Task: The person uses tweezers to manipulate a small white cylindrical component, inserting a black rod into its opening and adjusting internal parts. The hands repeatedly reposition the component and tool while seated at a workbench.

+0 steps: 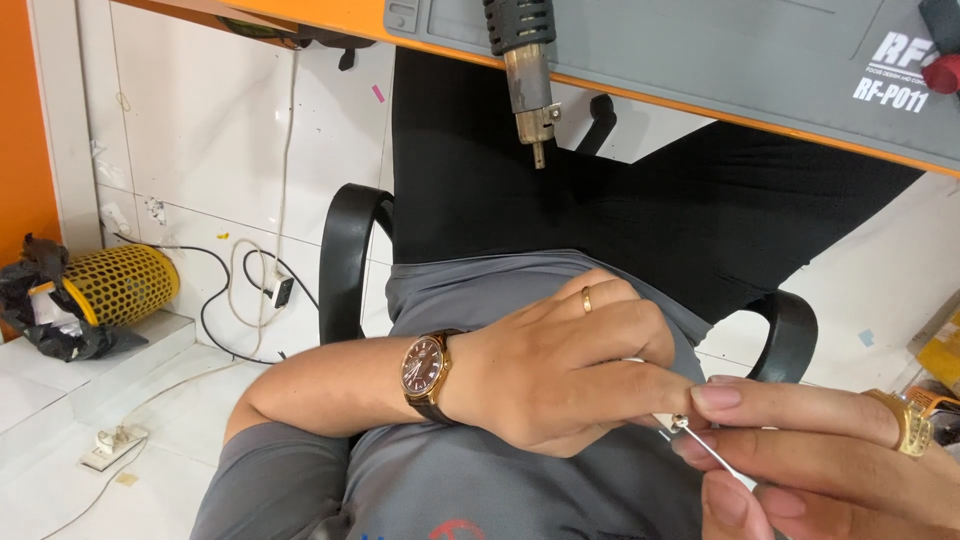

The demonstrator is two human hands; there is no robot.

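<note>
My left hand [560, 365], with a brown-dialled wristwatch [425, 375] and a thin gold ring, is curled over my lap, its fingertips pinching a small white piece [662, 424]. My right hand [800, 450], wearing a chunky gold ring [905, 420], comes in from the lower right and holds a thin silvery rod [715, 455] between thumb and fingers. The rod's small metal tip touches the white piece where the two hands meet. What the white piece is stays mostly hidden by the fingers.
A hot-air gun nozzle [525, 75] hangs over the orange desk edge [700, 105] with a grey work mat [700, 50] on it. Black chair armrests [345, 260] flank my lap. A yellow mesh bin [120, 285], cables and a power strip [110, 445] are on the white floor.
</note>
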